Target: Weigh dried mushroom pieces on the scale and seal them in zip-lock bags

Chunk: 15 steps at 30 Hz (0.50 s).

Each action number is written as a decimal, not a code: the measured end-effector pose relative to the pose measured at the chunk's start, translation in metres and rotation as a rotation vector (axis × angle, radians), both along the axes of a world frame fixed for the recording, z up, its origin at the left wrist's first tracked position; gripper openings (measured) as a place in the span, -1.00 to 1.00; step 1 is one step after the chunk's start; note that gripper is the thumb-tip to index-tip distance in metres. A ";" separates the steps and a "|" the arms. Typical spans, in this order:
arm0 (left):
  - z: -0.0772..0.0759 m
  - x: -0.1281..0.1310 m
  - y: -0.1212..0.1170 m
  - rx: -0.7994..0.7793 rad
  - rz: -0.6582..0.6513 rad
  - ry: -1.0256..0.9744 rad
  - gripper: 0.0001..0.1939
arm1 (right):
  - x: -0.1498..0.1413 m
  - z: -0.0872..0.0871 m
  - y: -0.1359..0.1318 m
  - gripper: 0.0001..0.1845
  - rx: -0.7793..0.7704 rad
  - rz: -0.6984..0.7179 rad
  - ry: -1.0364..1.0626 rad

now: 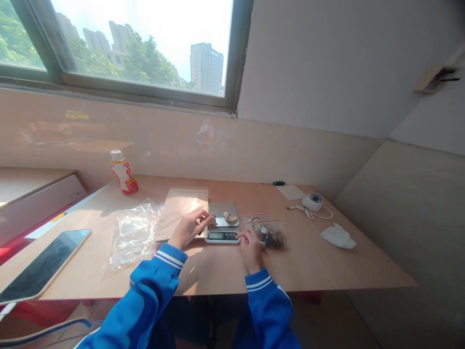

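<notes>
A small digital scale (223, 237) with a metal plate lies mid-table, and a pale beige rounded piece (229, 217) rests on its plate. My left hand (191, 227) reaches over the scale's left side, fingers closed on a small brownish piece (212, 222) whose kind is unclear. At the scale's right end, my right hand (251, 248) holds its index finger out to the button panel; nothing shows in its grasp. Right behind it, a clear zip bag (271, 228) contains dark and brown items. A brown paper bag (181, 208) lies flat at the scale's left.
Clear plastic bags (133, 232) and a large phone or tablet (43, 266) lie to the left. Behind them stands a red-and-white bottle (124, 173). On the right are a white dome camera (312, 201) with cables, a crumpled white tissue (338, 236) and a paper sheet (290, 192).
</notes>
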<state>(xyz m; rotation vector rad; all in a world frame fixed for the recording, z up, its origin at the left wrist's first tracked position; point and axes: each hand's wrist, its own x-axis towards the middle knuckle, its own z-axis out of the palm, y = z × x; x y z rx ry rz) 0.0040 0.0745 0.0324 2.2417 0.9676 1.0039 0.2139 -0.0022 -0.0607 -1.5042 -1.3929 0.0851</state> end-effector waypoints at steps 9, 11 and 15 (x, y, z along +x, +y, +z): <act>-0.035 0.065 0.060 0.161 0.188 0.196 -0.81 | -0.001 -0.001 0.002 -0.69 -0.032 0.001 0.006; -0.040 0.068 0.062 0.197 0.161 0.234 -0.84 | -0.001 -0.001 0.002 -0.69 -0.021 0.004 0.006; -0.049 0.062 0.059 0.236 0.124 0.232 -0.69 | -0.001 -0.002 0.002 -0.69 -0.012 0.016 0.005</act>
